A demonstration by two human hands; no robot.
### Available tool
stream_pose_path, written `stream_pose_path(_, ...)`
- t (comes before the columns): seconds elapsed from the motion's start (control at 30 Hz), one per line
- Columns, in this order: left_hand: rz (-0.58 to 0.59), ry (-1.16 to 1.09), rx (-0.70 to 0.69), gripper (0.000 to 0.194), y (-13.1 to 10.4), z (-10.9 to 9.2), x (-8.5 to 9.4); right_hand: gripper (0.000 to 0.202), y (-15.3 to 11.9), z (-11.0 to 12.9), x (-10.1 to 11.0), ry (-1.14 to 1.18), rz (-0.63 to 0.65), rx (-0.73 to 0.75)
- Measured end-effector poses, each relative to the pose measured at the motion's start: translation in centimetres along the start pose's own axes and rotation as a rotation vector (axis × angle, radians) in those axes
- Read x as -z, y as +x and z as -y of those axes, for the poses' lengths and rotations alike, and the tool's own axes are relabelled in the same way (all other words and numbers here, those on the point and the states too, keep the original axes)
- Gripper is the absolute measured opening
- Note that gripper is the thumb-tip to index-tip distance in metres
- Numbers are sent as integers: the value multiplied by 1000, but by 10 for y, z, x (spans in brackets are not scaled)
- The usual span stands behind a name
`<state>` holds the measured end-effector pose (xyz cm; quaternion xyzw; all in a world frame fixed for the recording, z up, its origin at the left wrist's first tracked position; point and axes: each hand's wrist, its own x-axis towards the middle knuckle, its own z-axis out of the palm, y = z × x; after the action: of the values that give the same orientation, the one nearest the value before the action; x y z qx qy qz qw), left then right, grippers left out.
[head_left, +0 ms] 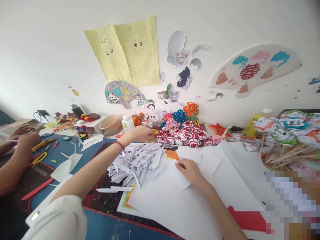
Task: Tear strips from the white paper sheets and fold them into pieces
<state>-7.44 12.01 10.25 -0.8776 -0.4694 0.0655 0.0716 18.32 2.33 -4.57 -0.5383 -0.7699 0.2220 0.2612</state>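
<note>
Head view shows me white paper (178, 178) under the nearer right hand (191, 171), touching but maybe not pinched, I can't tell, while the left hand (142, 133), its hold hidden, is past the paper strips (140, 161), near red-and-white flowers (193, 136).

I cannot tell what my left fingers (150, 132) touch. The bottom edge cuts off the large white sheet of paper (182, 213) and my bare right forearm (225, 213); square blocks (292, 203) mask the lower right corner.
</note>
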Motion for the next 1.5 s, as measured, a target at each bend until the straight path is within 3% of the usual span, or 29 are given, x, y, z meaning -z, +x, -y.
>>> stream_pose_path(0.13,49,15,-4,30,49,-40,-19,36,-3,1,3,-8,2,19)
stream_pose_path(0.27,2,32,10,27,47,-44,-5,35,-4,0,5,1,7,34)
stream_pose_path(0.33,-44,41,43,33,26,-32,14,34,-3,-1,4,13,7,38)
stream_pose_path(0.43,-129,55,142,34,-26,-6,46,34,-3,-3,4,34,9,41)
stream_pose_path(0.47,-182,56,186,35,-47,1,53,34,-3,-3,3,41,10,42)
stream_pose_path(0.53,-398,31,348,36,-91,12,59,34,-3,-3,3,53,15,48)
stream_pose_path(0.6,-488,42,476,39,-130,17,53,35,-4,-2,3,64,14,54)
stream_pose_path(0.67,-417,46,526,39,-159,15,39,35,-6,0,3,78,7,57)
stream_pose_path(0.73,-337,60,508,38,-176,6,23,35,-8,1,3,99,-2,58)
stream_pose_path(0.8,-375,70,517,37,-180,-14,9,36,-9,2,4,132,-3,55)
stream_pose_path(0.9,-375,-34,394,34,-166,-61,-6,39,-10,3,6,208,-1,35)
stream_pose_path(1.03,-276,-178,141,33,-118,-137,-24,42,-11,5,9,323,-47,-17)
stream_pose_path(1.13,-231,-223,221,35,-78,-175,-37,46,-12,6,13,397,-105,-52)
stream_pose_path(1.27,-317,-288,390,37,-46,-186,-53,47,-12,7,16,485,-141,-71)
stream_pose_path(1.5,-435,-713,463,33,-37,-172,-85,39,-8,7,8,717,-153,-146)
